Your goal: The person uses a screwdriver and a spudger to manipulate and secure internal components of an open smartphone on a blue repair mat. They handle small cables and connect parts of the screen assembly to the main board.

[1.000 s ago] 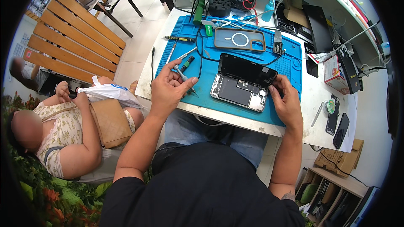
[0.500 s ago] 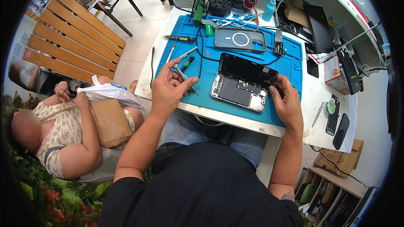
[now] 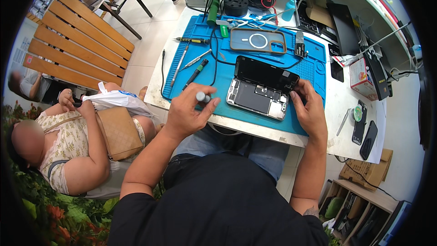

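Note:
An opened smartphone lies on the blue mat, its battery and inner parts showing. Its black screen is tilted up along the far side. My right hand grips the phone's right end, thumb and fingers around the raised screen's corner. To the left of the phone, near the mat's front edge, my left hand holds a grey-handled screwdriver between thumb and fingers. The screwdriver's round end faces up and its tip is hidden. Beyond that hand lie a black-and-green screwdriver and a slim silver one.
A clear phone case lies behind the phone on the mat. A round tool holder and a blue bottle stand at the back. Two phones lie at the right. A seated person is close on my left.
My left hand has moved nearer and slightly right, turning the screwdriver from a slant to upright. The right hand stays on the phone.

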Action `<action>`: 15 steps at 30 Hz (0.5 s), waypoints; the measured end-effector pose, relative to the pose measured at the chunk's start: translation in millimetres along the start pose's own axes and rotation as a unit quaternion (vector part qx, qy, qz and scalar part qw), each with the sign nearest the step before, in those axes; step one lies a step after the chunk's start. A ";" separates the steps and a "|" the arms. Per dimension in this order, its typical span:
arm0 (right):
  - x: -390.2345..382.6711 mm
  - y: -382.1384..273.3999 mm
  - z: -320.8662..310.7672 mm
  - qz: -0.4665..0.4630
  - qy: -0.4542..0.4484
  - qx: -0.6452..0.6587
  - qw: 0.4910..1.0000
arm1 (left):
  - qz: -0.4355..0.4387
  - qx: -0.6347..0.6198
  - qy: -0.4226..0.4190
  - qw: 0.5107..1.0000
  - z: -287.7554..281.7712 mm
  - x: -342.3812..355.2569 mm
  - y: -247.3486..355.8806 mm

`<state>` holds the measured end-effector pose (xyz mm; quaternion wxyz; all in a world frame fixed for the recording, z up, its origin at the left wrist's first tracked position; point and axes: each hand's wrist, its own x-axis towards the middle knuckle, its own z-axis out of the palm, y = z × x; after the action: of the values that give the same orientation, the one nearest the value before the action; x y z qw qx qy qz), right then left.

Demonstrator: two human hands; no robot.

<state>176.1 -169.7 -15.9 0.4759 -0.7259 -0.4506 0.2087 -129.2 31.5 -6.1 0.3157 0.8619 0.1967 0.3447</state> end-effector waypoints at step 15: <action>1.0 4.1 4.1 -0.045 0.029 0.007 0.999 | -0.005 0.021 -0.054 0.998 -6.5 8.3 11.2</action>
<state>175.5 -167.4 -21.3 0.5026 -0.7074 -0.4673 0.1691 -126.8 30.7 9.1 0.3099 0.8846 0.1908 0.2917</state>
